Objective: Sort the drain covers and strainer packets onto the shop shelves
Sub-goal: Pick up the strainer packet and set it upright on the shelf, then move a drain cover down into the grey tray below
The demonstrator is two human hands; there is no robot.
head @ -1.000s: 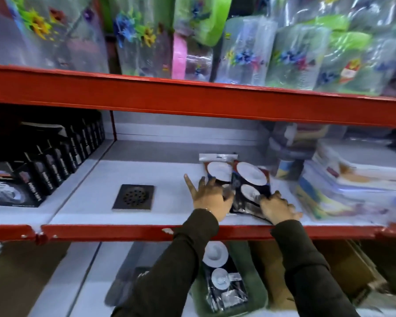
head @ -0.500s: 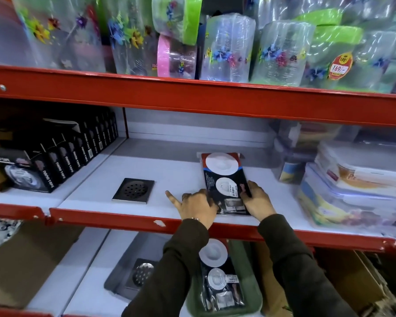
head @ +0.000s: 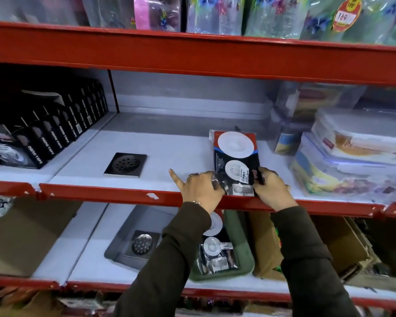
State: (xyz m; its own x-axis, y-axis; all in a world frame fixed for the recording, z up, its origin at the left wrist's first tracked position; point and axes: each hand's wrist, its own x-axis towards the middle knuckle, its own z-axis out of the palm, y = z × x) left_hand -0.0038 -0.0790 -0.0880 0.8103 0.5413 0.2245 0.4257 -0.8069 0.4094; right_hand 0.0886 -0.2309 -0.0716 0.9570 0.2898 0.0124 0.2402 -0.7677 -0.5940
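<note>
A stack of strainer packets [head: 234, 154], dark cards with white round strainers, lies flat on the middle shelf [head: 169, 152]. My left hand [head: 201, 188] grips its near left corner, index finger pointing away. My right hand [head: 272, 186] grips its near right corner. A square black drain cover [head: 125, 165] lies alone on the same shelf, to the left. On the lower shelf a square steel drain cover [head: 141, 244] sits on a grey tray [head: 124, 232], and more strainer packets [head: 217, 252] lie in a green tray [head: 245, 266], partly behind my left sleeve.
Black tape boxes [head: 55, 133] fill the middle shelf's left bay. Clear plastic food containers [head: 357, 156] are stacked right of the packets. Red shelf rails [head: 101, 193] run across the front. Cardboard boxes [head: 343, 243] stand on the lower shelf at right. Flowered plastic jars [head: 272, 14] line the top shelf.
The fanned-out packets have been squared into one neat stack under both hands. The view has shifted slightly lower and closer; the hands stay at the stack's near corners.
</note>
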